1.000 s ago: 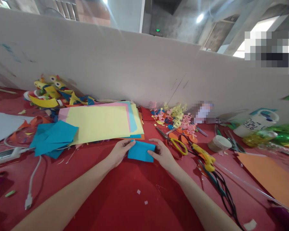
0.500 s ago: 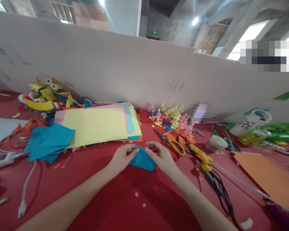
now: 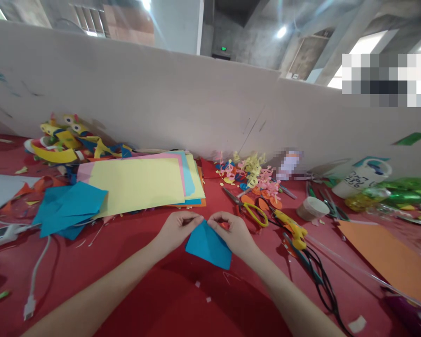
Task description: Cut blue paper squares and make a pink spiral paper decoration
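Observation:
A small blue sheet of paper (image 3: 210, 245) hangs between my two hands over the red table, its lower edge toward me. My left hand (image 3: 180, 229) pinches its upper edge between thumb and fingers. Close beside that, my right hand (image 3: 231, 229) pinches the same upper edge, thumb tips almost meeting. A faint crease runs down the paper from between the thumbs. Yellow-handled scissors (image 3: 254, 213) lie just beyond my right hand. Past my left hand is a stack of coloured paper sheets (image 3: 140, 182), pale yellow on top.
Blue paper pieces (image 3: 73, 206) lie at left near a white cable (image 3: 35, 276). At right are a yellow glue gun (image 3: 291, 229), a small tub (image 3: 313, 209) and an orange sheet (image 3: 386, 257). Curled paper pieces (image 3: 254, 171) sit by the white partition (image 3: 143, 98).
The blue paper has turned so that more of its face shows and it hangs lower. Both hands have drawn closer together at its upper edge.

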`<action>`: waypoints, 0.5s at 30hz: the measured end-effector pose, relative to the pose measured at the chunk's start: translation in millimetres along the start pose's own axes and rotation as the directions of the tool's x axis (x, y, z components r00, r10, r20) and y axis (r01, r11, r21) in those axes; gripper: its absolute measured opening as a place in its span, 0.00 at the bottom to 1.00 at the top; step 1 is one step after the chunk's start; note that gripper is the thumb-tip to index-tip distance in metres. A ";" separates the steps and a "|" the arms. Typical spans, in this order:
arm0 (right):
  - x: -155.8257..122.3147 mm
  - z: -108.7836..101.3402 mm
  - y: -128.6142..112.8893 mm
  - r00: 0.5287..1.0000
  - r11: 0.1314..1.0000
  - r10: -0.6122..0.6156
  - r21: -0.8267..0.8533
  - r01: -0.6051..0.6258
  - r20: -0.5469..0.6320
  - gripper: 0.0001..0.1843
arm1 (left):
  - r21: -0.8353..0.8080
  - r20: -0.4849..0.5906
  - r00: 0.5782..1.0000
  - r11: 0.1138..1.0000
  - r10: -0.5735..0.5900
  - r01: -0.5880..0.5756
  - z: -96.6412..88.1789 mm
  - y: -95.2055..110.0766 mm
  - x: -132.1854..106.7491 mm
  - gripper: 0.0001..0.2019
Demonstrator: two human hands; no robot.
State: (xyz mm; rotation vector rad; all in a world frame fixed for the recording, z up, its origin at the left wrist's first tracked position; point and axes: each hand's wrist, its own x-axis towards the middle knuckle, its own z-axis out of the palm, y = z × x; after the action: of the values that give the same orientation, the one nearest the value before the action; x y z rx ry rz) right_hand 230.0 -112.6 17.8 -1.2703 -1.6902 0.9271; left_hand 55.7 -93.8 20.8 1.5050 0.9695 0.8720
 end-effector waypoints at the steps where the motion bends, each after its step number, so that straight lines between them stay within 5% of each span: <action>1: 0.3 0.5 0.9 1.000 1.000 0.005 -0.002 -0.005 0.007 0.09 | 0.018 0.001 1.000 1.000 0.012 -0.012 -1.6 -0.6 0.8 0.17; 7: 5.7 -0.6 14.5 0.997 0.997 0.068 -0.051 -0.066 0.044 0.12 | 0.055 -0.065 0.998 0.998 0.024 -0.021 -13.1 -9.6 9.2 0.19; 15: 12.2 -7.9 35.8 0.995 0.994 0.093 0.044 -0.095 0.043 0.14 | -0.112 -0.136 0.982 0.987 -0.131 0.116 -25.0 -20.0 16.9 0.16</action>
State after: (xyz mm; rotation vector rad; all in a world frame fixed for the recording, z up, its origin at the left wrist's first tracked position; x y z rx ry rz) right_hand 248.7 -92.1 -9.1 -1.3182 -1.6423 1.0481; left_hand 37.2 -67.1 4.8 1.2938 1.0938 0.9354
